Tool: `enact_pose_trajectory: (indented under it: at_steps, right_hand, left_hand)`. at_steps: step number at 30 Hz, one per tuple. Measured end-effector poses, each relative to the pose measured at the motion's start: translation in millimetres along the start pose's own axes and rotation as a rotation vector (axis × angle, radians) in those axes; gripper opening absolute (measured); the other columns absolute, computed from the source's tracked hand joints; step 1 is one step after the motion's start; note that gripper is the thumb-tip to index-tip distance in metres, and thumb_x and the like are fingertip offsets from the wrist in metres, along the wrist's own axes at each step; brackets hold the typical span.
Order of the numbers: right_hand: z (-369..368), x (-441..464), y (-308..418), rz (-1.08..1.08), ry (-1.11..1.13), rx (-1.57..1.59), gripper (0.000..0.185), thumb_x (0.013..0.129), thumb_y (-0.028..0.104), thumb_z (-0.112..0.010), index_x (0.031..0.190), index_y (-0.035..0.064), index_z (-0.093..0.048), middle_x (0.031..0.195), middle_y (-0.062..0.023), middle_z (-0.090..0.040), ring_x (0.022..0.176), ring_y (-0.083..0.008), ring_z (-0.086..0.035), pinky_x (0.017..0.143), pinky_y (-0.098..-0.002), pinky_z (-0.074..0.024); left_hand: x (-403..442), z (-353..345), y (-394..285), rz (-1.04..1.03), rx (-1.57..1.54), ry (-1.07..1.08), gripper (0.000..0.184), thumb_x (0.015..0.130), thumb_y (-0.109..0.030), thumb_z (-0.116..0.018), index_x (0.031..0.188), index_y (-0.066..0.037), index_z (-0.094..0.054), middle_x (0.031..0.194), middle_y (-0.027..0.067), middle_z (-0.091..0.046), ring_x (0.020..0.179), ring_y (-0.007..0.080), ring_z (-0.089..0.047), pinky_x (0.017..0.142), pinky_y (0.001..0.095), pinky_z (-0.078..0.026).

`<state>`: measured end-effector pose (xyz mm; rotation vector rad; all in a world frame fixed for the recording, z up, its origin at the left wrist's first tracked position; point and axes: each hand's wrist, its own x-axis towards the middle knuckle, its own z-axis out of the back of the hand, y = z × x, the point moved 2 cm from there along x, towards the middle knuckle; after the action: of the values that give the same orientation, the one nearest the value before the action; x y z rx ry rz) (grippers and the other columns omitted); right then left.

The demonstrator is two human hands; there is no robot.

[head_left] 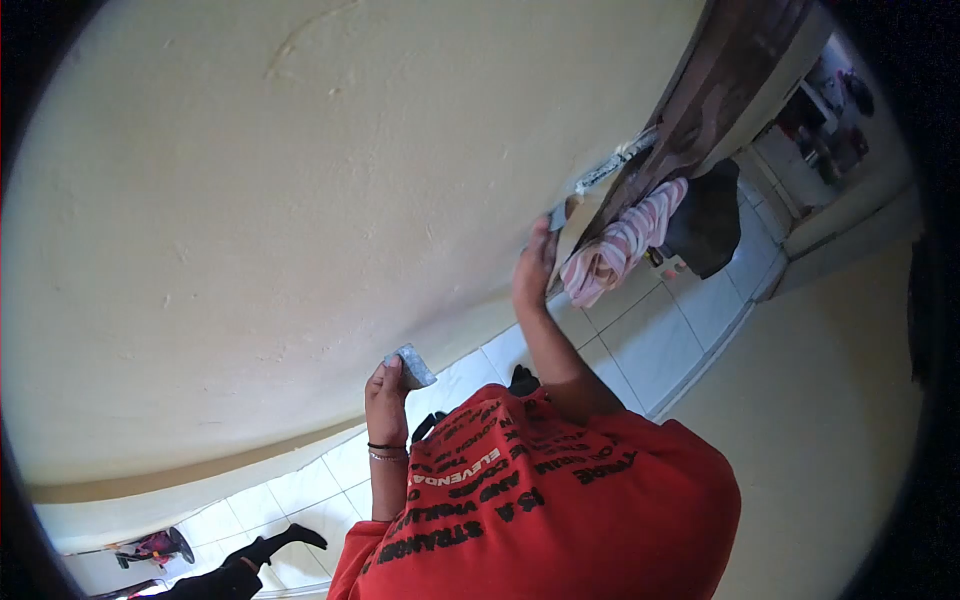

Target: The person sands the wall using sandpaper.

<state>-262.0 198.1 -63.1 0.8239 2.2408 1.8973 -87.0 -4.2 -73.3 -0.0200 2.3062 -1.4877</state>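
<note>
My left hand (386, 388) is closed on a flat grey rectangular piece (411, 367), held in front of the wall. I cannot make out what the piece is made of. Farther up and right, my right hand (534, 265) reaches to the wall beside the brown wooden door frame (690, 110). Its fingers grip a small flat grey-blue piece (558, 216), mostly hidden by the hand. Just above it, a rough, whitish-grey damaged strip (612, 168) runs along the wall by the frame.
A pink-and-white striped cloth (632, 240) hangs right of my right hand, with a dark cloth (708, 222) behind it. The cream wall (270, 220) fills the left. White floor tiles (640, 318) run below. Another person's dark-clad leg (265, 548) shows at lower left.
</note>
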Motion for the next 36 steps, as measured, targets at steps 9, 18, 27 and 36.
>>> enact_pose_trajectory:
  at_steps: [9, 18, 27, 36]
  right_hand:
    - [-6, 12, -11, 0.212, -0.112, -0.109, 0.055, 0.092, 0.029, -0.031, 0.132, -0.0056, -0.014, 0.139, -0.0202, -0.009, 0.130, -0.0258, -0.009, 0.105, -0.0342, -0.0093]
    - [7, 39, 7, -0.032, -0.090, -0.036, 0.050, 0.090, 0.021, -0.036, 0.128, -0.0079, -0.023, 0.135, -0.0247, -0.022, 0.126, -0.0305, -0.024, 0.102, -0.0342, -0.0187]
    - [29, 53, -1, -0.048, 0.009, -0.176, 0.053, 0.091, 0.028, -0.035, 0.128, -0.0076, -0.025, 0.135, -0.0223, -0.022, 0.127, -0.0285, -0.021, 0.102, -0.0337, -0.0185]
    - [17, 42, 20, 0.467, -0.023, -0.445, 0.046, 0.089, 0.018, -0.034, 0.129, -0.0043, -0.027, 0.133, -0.0211, -0.028, 0.122, -0.0329, -0.030, 0.098, -0.0355, -0.0250]
  left_hand:
    - [-10, 12, 2, 0.009, -0.060, -0.049, 0.023, 0.087, -0.023, -0.047, 0.095, -0.003, -0.055, 0.082, 0.0014, -0.057, 0.074, 0.0111, -0.055, 0.070, 0.0276, -0.046]
    - [-9, 19, 4, -0.011, -0.049, -0.033, 0.023, 0.088, -0.023, -0.047, 0.094, -0.002, -0.055, 0.083, 0.0020, -0.056, 0.075, 0.0117, -0.055, 0.069, 0.0278, -0.047]
    - [-10, 13, 7, -0.009, -0.038, -0.016, 0.024, 0.088, -0.023, -0.046, 0.095, -0.002, -0.055, 0.083, 0.0028, -0.057, 0.076, 0.0124, -0.056, 0.070, 0.0292, -0.048]
    - [-13, 1, 7, 0.025, -0.066, -0.030, 0.023, 0.088, -0.024, -0.046, 0.088, -0.003, -0.057, 0.077, 0.0024, -0.057, 0.069, 0.0101, -0.055, 0.066, 0.0262, -0.047]
